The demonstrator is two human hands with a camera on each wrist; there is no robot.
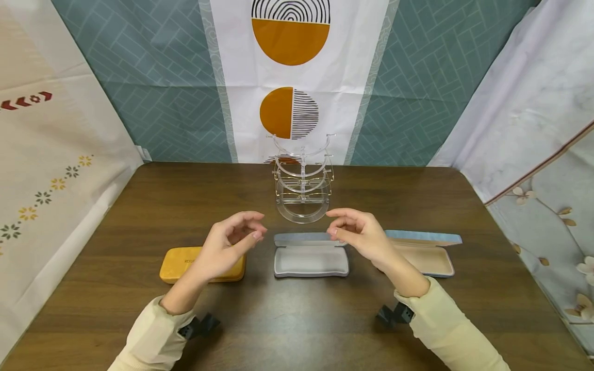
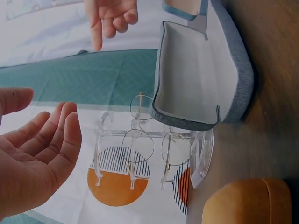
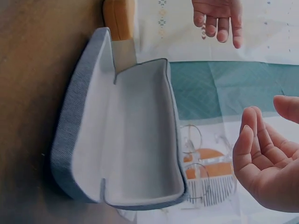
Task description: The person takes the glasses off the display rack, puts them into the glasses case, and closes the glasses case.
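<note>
My left hand (image 1: 228, 243) hovers over the right end of a closed yellow glasses case (image 1: 175, 266), fingers loosely bent and nothing in them. Likewise, my right hand (image 1: 364, 234) holds nothing; it is raised beside the right end of an open grey glasses case (image 1: 311, 262) and overlaps its lid in the head view. Pale lining shows inside that case. Partly behind the right wrist lies another open case, blue with a beige lining (image 1: 433, 260). Beyond both hands stands a clear display rack (image 1: 302, 219), bearing thin wire-rimmed glasses (image 2: 153, 145).
A dark wooden table (image 1: 297, 319) carries everything. Patterned cloth (image 1: 176, 103) hangs along its back edge, and light cloths (image 1: 51, 196) hang at both sides. A small black device (image 1: 394, 314) is strapped at each wrist.
</note>
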